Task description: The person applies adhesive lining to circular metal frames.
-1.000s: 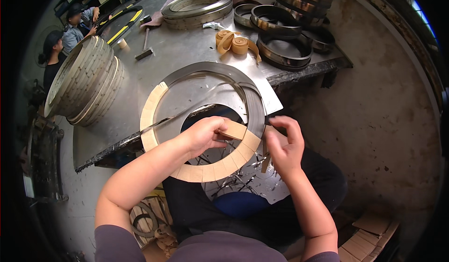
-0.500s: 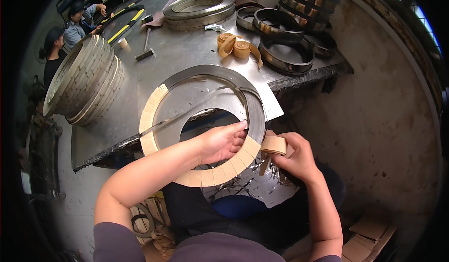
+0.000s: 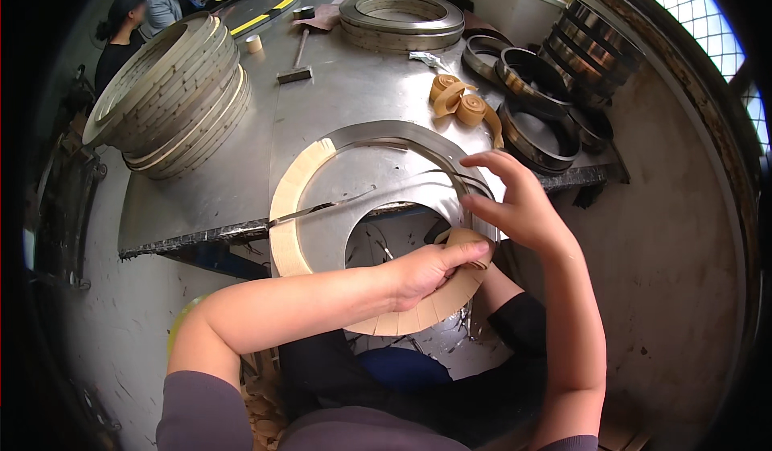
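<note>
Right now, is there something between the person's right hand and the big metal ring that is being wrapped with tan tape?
Nothing visible. The right hand rests open directly on the metal ring, on its right side. The left hand presses the tan tape roll against the ring's lower right part, just below.

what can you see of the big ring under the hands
The ring is flat grey metal, lying half over the table edge. Tan tape covers its left and near arc; the far right is bare. The left hand presses a tape roll at its near right; the right hand touches its right rim.
</note>
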The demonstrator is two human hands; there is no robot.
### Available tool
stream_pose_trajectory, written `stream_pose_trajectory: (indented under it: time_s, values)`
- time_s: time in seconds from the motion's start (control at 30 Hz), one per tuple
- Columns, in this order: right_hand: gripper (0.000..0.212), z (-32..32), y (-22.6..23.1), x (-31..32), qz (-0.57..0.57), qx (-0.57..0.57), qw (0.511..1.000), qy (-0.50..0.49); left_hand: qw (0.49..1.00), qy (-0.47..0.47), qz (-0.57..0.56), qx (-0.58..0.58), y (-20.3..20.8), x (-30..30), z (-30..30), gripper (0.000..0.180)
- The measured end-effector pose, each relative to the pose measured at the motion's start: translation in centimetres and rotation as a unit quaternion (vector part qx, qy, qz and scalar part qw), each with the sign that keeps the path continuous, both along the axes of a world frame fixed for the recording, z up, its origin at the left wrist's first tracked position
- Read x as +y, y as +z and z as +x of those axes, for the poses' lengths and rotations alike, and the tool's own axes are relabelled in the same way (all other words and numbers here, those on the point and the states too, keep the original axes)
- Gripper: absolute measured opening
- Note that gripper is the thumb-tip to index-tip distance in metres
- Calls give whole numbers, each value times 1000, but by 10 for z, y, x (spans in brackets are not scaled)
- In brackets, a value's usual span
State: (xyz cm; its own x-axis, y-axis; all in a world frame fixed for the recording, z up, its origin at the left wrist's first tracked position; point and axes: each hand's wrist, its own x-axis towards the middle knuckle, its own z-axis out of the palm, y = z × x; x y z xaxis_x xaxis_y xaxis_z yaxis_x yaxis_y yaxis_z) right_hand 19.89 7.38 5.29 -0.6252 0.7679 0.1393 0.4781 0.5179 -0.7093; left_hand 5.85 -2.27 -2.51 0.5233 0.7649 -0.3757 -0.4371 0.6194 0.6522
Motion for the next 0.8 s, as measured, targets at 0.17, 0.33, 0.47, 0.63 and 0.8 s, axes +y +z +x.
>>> stream_pose_trajectory:
  time_s: [0.17,0.33,0.47,0.63,0.8]
  values:
    - [25,-63,-39,41,302,-128,935,133,999,-39,10,33,-3,1,2,51]
    - [11,-55,-48,69,305,-99,935,-151,998,-38,-2,47,6,0,-2,59]
    - [16,-13,-55,95,222,-179,923,-257,998,-41,9,37,0,3,0,56]
    - [21,-44,-51,103,131,-194,952,-199,998,-41,21,45,6,3,-4,59]
    - [22,-91,-48,119,169,-220,956,-93,997,-54,47,28,2,2,-1,60]
